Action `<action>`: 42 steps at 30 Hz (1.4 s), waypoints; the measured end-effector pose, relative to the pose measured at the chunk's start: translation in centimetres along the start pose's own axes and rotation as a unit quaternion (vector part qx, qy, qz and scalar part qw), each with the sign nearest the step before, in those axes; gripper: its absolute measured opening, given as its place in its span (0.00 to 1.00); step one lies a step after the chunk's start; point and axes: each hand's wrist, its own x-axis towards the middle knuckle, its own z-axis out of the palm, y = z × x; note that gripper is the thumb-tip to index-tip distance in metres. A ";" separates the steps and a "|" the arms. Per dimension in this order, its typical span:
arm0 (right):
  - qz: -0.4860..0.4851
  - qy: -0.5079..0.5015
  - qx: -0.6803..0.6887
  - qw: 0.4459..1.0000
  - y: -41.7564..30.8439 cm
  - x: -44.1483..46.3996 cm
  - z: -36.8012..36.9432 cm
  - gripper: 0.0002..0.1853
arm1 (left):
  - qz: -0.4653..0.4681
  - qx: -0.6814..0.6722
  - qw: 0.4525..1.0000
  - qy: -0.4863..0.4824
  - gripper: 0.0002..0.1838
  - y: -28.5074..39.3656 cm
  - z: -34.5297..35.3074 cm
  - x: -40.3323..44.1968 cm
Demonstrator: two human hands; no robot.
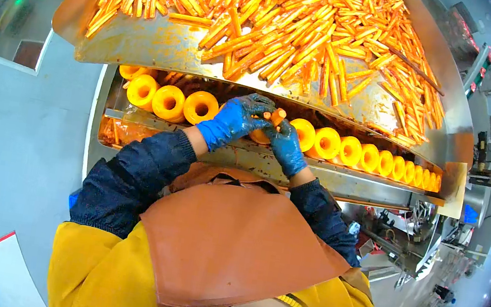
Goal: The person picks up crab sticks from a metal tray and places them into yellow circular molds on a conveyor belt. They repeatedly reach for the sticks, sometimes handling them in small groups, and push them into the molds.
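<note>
My left hand (234,120), in a blue glove, reaches over the row of yellow-orange ring-mouthed cups (200,107). Its fingers are bent around one side of a small bunch of glossy orange sticks (277,116). From the other side my right hand (287,147), gloved in blue with dark, soiled fingers, closes on the same bunch. The stick ends poke up between the two hands, and the lower parts are hidden by the gloves. Below the fingers, one cup is partly covered. Just ahead, a metal tray (147,43) carries a large heap of similar orange sticks (277,25).
More round cups (350,151) run in a line to the right, along a metal rail (343,178). Orange scraps (128,133) lie in a trough at left. A thin dark rod (414,65) rests on the heap. Machinery (411,235) stands at right.
</note>
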 end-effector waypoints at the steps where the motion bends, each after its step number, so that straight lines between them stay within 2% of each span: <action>1: -0.006 0.007 -0.002 1.000 -0.8 -0.2 -0.6 0.16 | 0.000 -0.013 1.000 0.013 0.17 0.5 -0.4 0.3; 4: 0.008 0.018 0.008 1.000 -1.0 0.0 -2.2 0.16 | -0.030 -0.065 0.996 0.056 0.12 2.0 -1.7 0.1; 6: -0.219 0.059 -0.160 0.961 1.8 0.9 -2.6 0.16 | -0.140 -0.089 0.980 0.107 0.11 3.8 -4.3 -0.4; 8: -0.222 0.053 -0.204 0.952 1.2 0.6 -3.1 0.17 | -0.071 -0.075 0.978 0.180 0.10 1.7 -5.7 -1.6; 9: -0.194 0.070 -0.160 0.965 2.9 1.0 -3.5 0.15 | -0.058 0.009 0.979 0.197 0.10 2.3 -6.8 -2.0; 10: -0.165 0.087 -0.117 0.976 1.3 0.9 -3.4 0.14 | -0.071 0.079 0.973 0.206 0.11 1.8 -7.5 -3.0; 11: -0.070 0.055 -0.017 0.996 -0.6 0.0 -4.4 0.12 | -0.077 0.075 0.972 0.210 0.10 1.3 -8.0 -3.5; 12: -0.079 0.096 0.008 0.992 0.0 0.3 -4.8 0.11 | -0.083 0.070 0.971 0.214 0.10 1.0 -8.2 -3.9; 14: -0.114 0.183 -0.122 0.969 0.4 0.2 -6.1 0.12 | -0.106 0.038 0.976 0.186 0.10 1.0 -8.0 -4.3; 15: -0.153 0.195 -0.100 0.964 0.4 0.3 -6.3 0.14 | -0.127 0.004 0.979 0.157 0.10 1.0 -7.8 -4.3; 16: -0.154 0.193 -0.101 0.964 0.2 0.3 -6.1 0.14 | -0.086 -0.015 0.986 0.142 0.09 -0.1 -7.3 -4.3; 18: -0.019 0.042 -0.001 0.999 -1.2 0.0 -5.0 0.16 | -0.137 -0.014 0.988 0.066 0.13 -0.4 -6.1 -4.5; 19: -0.067 -0.029 -0.045 0.996 -3.9 -0.6 -4.5 0.19 | -0.138 -0.015 0.988 0.070 0.13 -0.4 -5.7 -4.4; 20: -0.055 -0.070 -0.099 0.991 -3.0 -0.3 -4.0 0.22 | -0.125 -0.020 0.987 0.096 0.14 -0.5 -5.4 -4.2; 22: -0.162 -0.059 -0.222 0.960 -5.0 -0.2 -2.6 0.23 | -0.113 -0.023 0.985 0.124 0.16 -0.8 -5.8 -4.1; 23: -0.164 -0.062 -0.222 0.959 -5.4 0.1 -2.0 0.23 | -0.130 -0.095 0.973 0.168 0.18 -1.2 -6.5 -4.0; 24: -0.208 -0.104 -0.255 0.939 -5.9 0.8 -1.3 0.20 | -0.146 -0.166 0.953 0.209 0.19 -1.5 -7.4 -4.0; 25: -0.250 -0.145 -0.286 0.914 -6.4 1.4 -0.5 0.18 | -0.134 -0.091 0.961 0.226 0.18 -1.1 -8.8 -4.0; 26: -0.252 -0.146 -0.284 0.913 -7.2 1.8 0.8 0.18 | -0.149 -0.058 0.956 0.248 0.16 -1.4 -9.6 -4.2; 28: -0.164 -0.284 -0.382 0.864 -9.1 2.7 3.7 0.23 | -0.158 -0.072 0.946 0.272 0.15 -2.6 -10.6 -4.3; 32: -0.124 -0.285 -0.399 0.863 -8.8 4.8 7.2 0.24 | -0.136 -0.093 0.942 0.293 0.15 -3.1 -11.6 -4.5; 34: -0.268 -0.156 -0.259 0.915 -9.7 4.0 5.7 0.26 | -0.145 -0.108 0.938 0.297 0.15 -3.3 -12.1 -4.7; 35: -0.287 -0.151 -0.213 0.922 -9.1 4.5 4.5 0.24 | -0.144 -0.081 0.940 0.298 0.14 -3.4 -12.3 -4.6; 36: -0.254 -0.122 -0.233 0.931 -9.8 4.3 2.6 0.21 | -0.142 -0.084 0.940 0.298 0.14 -3.5 -12.5 -4.5; 37: -0.198 -0.041 -0.189 0.961 -8.0 5.2 1.2 0.17 | -0.143 -0.052 0.948 0.279 0.13 -3.7 -12.6 -4.2; 39: -0.180 0.099 -0.264 0.943 -6.3 7.7 -4.4 0.13 | -0.115 0.026 0.958 0.261 0.10 -4.2 -12.3 -3.0; 40: -0.202 0.164 -0.314 0.913 -3.8 9.1 -7.5 0.13 | -0.114 0.024 0.958 0.261 0.10 -3.9 -12.1 -1.9; 42: -0.091 0.221 -0.424 0.874 -4.0 11.2 -12.6 0.18 | -0.026 0.270 0.944 0.187 0.10 -3.0 -11.5 0.9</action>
